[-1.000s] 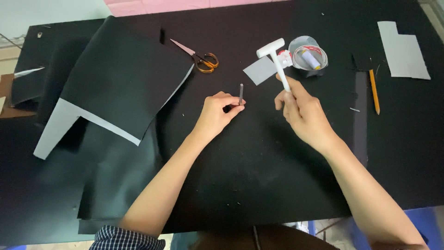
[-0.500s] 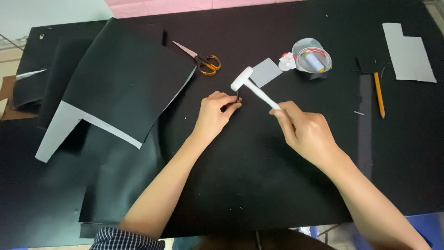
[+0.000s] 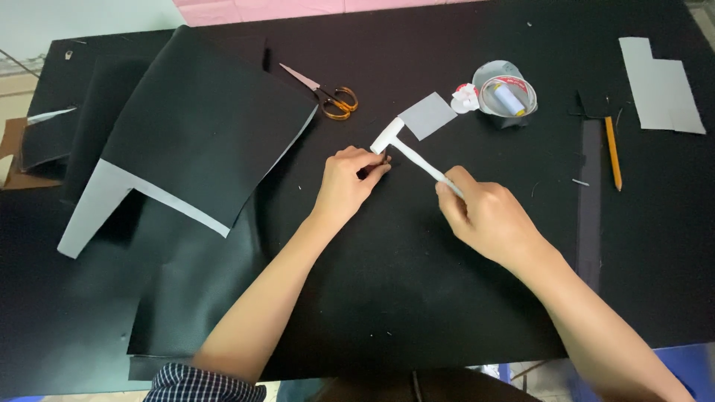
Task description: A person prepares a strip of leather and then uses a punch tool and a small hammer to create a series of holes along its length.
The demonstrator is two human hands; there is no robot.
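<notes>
Hammer point(image 3: 402, 146), small and white, has its head down on the tip of a thin metal punch, mostly hidden, pinched upright in the grip of the left hand point(image 3: 346, 182); the right hand point(image 3: 484, 216) is clenched round the handle. Whether any mark is made in the black sheet point(image 3: 417, 253) beneath I cannot tell. Beyond the hammer lie a grey card square point(image 3: 428, 115), scissors point(image 3: 328, 93) and a clear cup point(image 3: 506, 93). Black material covers the worktop; a pale floor shows past it.
</notes>
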